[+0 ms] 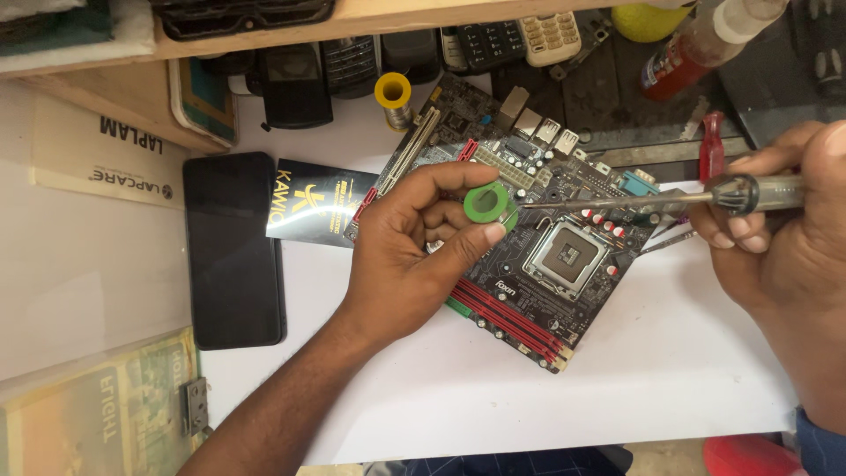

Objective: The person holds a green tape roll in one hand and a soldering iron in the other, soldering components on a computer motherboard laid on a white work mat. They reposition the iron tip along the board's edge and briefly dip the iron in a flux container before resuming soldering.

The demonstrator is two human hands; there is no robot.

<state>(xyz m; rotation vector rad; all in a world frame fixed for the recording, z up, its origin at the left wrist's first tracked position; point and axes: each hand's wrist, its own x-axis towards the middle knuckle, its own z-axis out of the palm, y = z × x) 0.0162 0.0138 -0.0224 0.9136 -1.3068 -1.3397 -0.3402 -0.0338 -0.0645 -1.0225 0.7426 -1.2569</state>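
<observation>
My left hand [414,247] pinches a small green spool [487,204] between thumb and fingers, just above a black computer motherboard [529,291]. The motherboard lies tilted on a white sheet [546,397], with red memory slots along its lower edge and a square processor socket [566,253] in the middle. My right hand [784,238] grips the clear handle of a soldering iron [740,194], whose long metal tip reaches left and ends right beside the green spool.
A black phone [233,247] lies face up to the left, beside a black and gold packet [308,203]. A yellow spool [393,92], old phones and keypads [493,40], a red-capped bottle [696,48] and a red-handled tool [711,145] crowd the back.
</observation>
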